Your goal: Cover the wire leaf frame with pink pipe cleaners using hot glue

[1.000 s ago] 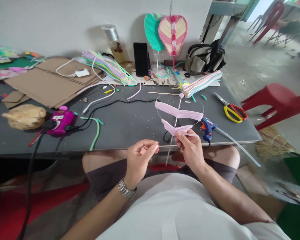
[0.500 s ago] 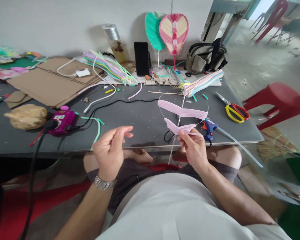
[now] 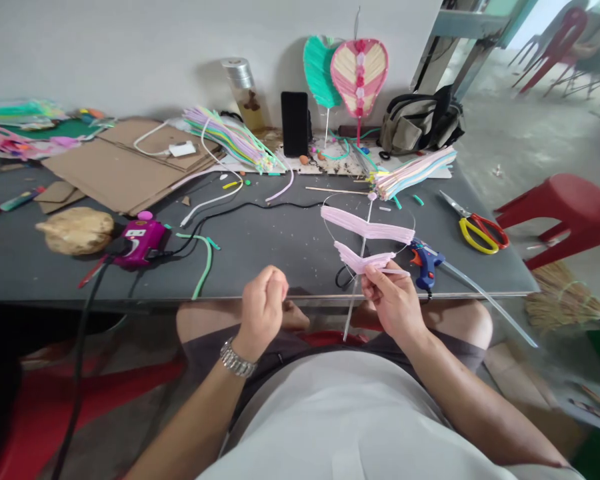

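Note:
My right hand (image 3: pixel 394 305) pinches the lower pink straw band of a half-made fan (image 3: pixel 367 233), a wire hoop on a thin stick with two bands of pink straws across it. The fan rests over the front edge of the dark table (image 3: pixel 280 247). My left hand (image 3: pixel 264 307), with a metal watch on its wrist, hovers at the table's front edge to the left of the fan. Its fingers are curled into a loose fist and I see nothing in them.
A blue glue gun (image 3: pixel 427 261) lies just right of the fan, scissors (image 3: pixel 475 227) farther right. A purple glue gun (image 3: pixel 139 237) with black cord sits left. Straw bundles (image 3: pixel 415 170), cardboard (image 3: pixel 125 167), a phone (image 3: pixel 295 123) and two finished fans (image 3: pixel 357 70) fill the back.
My left hand swung out to the left with fingers spread, then came back toward the middle and curled shut. The right hand kept its pinch on the pink straws.

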Available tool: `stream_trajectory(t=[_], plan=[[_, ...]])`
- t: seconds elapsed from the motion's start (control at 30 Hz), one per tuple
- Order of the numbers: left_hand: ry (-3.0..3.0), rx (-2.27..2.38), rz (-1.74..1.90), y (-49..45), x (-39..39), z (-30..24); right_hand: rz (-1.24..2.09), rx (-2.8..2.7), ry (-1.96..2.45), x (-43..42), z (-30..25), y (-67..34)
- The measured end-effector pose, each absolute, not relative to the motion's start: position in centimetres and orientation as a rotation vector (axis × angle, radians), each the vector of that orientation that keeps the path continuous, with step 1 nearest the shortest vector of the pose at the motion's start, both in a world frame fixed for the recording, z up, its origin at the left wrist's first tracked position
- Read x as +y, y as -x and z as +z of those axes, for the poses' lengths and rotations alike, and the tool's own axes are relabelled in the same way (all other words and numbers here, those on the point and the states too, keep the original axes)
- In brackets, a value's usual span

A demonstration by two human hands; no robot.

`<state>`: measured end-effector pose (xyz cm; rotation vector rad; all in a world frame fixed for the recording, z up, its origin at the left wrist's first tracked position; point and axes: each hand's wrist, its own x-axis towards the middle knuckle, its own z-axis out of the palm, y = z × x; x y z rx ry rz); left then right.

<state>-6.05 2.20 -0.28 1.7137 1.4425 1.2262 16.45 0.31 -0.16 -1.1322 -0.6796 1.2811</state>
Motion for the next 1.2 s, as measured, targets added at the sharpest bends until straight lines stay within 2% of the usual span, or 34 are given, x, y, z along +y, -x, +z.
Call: stream_trajectory(t=[0.1,0.3,0.63,0.87,1.2], plan=[[-1.716,1.356,1.099,5.5,2.3,-0.5,1.281,-0.693,1.142,0.3,-0.1,-16.4],[-1.539,1.367,1.16,4.4,3.1,0.2,1.303,-0.763,1.097,0.1,-0.7,-15.8],[-1.18,1.099,1.156,1.2,2.9,0.5,1.334,-0.832,1.099,-0.2,-1.2,-15.1],[-1.04,1.06,0.949,0.3,1.6,-0.1,1.338,-0.821,1.106,-0.1,-1.7,-15.1],[-0.803,0.965,0.954,-0.9,0.9,0.1,1.266,-0.89,1.181,-0.3,-0.8,-14.8]])
